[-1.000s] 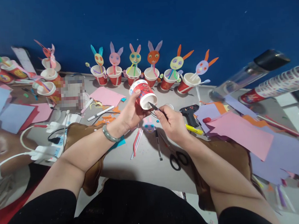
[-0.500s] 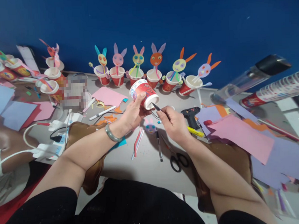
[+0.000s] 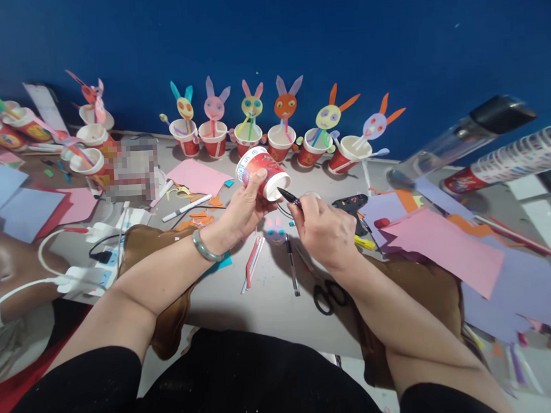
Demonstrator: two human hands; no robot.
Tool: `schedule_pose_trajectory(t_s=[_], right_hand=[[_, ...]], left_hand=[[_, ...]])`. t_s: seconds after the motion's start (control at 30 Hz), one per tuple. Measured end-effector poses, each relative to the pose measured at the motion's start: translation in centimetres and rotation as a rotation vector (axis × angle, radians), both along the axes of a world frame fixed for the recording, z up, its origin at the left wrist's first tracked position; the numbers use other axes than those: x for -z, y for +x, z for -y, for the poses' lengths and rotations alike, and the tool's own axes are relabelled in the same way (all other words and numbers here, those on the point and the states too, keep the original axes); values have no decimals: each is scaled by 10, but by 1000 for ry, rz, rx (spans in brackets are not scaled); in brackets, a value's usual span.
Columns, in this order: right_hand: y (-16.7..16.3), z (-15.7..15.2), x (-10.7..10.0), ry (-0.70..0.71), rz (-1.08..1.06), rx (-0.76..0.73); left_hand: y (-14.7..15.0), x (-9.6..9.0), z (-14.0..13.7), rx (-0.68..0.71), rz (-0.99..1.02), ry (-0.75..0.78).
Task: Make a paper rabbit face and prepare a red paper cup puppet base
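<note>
My left hand [image 3: 248, 208] is wrapped around a red paper cup [image 3: 259, 168], tilted so that its white base faces right and down. In my right hand [image 3: 325, 228] is a black pen-like tool [image 3: 290, 197] with a pointed tip. That tip is at the base of the cup; whether it touches or pierces it I cannot tell. Below the cup, a lilac paper rabbit head [image 3: 275, 232] lies on the table near several straws [image 3: 253, 264] and a clear pen [image 3: 292, 267]. Black-handled scissors [image 3: 324, 299] rest under my right wrist.
Several cups with paper rabbits [image 3: 215, 139] line the blue wall. At right are a glue gun [image 3: 352, 210], pink paper [image 3: 448, 247], a clear bottle [image 3: 443, 145] and a stack of cups [image 3: 513, 163]. A power strip [image 3: 114, 258] with cables sits at left, near another person's arm [image 3: 15, 269].
My right hand has turned and risen slightly, and the tool's tip has shifted a little up and left at the cup's base. The cup stays in my left hand.
</note>
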State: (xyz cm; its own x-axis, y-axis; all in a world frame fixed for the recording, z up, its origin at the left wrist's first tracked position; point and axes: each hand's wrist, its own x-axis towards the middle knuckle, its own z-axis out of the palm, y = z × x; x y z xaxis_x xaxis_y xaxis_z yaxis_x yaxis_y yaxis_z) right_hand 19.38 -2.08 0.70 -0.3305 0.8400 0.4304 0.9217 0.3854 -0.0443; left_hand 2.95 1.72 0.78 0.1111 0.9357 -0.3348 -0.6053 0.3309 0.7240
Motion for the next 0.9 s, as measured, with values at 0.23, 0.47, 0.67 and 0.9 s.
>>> schedule_pose_trajectory(t_s=[0.23, 0.47, 0.67, 0.9], right_hand=[[2, 1, -1, 81, -19, -22], [2, 2, -2, 93, -4, -42], [2, 2, -1, 108, 19, -34], [1, 3, -5, 13, 54, 7]], left_hand=[[0, -6, 0, 39, 62, -100], [1, -2, 1, 77, 105, -74], [2, -2, 1, 94, 91, -74], [1, -1, 1, 116, 65, -54]])
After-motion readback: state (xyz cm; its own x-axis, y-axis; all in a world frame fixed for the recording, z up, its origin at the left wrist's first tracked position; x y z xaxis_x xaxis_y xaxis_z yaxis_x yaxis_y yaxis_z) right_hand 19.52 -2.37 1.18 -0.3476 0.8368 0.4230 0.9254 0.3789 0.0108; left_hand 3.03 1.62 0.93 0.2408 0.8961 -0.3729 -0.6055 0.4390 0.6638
